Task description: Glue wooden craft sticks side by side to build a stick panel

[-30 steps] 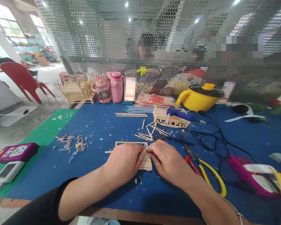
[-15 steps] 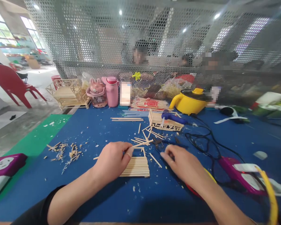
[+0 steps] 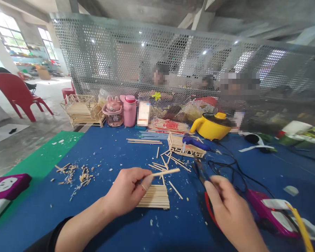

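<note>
My left hand point(image 3: 132, 187) pinches a thin wooden stick point(image 3: 168, 172) between thumb and fingers, its free end pointing right. Below the stick lies a flat panel of sticks point(image 3: 154, 196) glued side by side, partly covered by that hand. Further right, my right hand point(image 3: 225, 203) is closed round the red handle of a pair of pliers point(image 3: 200, 170), whose dark jaws point up and away from me. Several loose sticks point(image 3: 175, 190) and offcuts are scattered between and beyond my hands.
A small stick-built model point(image 3: 185, 145) bears a blue glue gun point(image 3: 195, 142). Behind stand a yellow pot point(image 3: 212, 127), pink bottle point(image 3: 129, 111) and larger stick model point(image 3: 82, 110). Black cables point(image 3: 225, 166) run right, near a purple power strip point(image 3: 269, 210). Perforated metal screens the back.
My right hand has gone from hovering with nothing in it to gripping the pliers, which have shifted right. My left hand still pinches the stick, and the view has tilted up slightly.
</note>
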A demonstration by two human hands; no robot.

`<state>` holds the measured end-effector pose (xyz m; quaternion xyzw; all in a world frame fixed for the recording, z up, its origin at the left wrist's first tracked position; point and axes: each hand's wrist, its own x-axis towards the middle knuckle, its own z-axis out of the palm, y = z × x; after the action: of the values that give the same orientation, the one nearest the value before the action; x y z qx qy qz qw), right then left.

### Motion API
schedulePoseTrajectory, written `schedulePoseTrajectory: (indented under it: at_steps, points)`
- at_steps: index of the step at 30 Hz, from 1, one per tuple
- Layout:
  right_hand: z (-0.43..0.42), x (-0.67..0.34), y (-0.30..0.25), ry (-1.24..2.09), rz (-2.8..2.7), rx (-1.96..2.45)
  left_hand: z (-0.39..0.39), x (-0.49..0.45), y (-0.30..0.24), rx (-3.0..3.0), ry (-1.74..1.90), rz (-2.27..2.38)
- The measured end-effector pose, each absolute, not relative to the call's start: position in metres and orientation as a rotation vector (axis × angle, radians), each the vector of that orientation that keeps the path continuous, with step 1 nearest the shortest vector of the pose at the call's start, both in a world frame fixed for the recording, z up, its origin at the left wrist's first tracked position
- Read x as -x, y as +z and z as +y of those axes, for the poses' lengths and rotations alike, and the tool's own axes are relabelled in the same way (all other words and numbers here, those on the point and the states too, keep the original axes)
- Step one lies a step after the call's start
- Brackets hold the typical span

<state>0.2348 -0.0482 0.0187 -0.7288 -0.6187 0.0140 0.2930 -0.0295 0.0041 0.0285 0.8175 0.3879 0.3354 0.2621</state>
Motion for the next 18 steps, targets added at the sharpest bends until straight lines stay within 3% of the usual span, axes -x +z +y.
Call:
schedulePoseTrajectory:
  at_steps: [5,8,13,18]
  points:
    - [-0.073,-0.214,0.038,0.904,-1.074,1.483,-0.013,0.02,0.05,-2.235,0.843,0.676]
    - [-0.073,-0.198,0.042,1.171,-0.985,1.289,-0.016,0.014,0.06,-2.231,0.745,0.642]
    - [-0.065,-0.184,0.038,1.138,-1.075,1.021,-0.008,0.011,0.064,-2.117,0.806,0.597]
    - [-0.058,-0.173,0.02,1.045,-1.564,1.051,-0.008,0.007,0.058,-1.996,0.839,0.629]
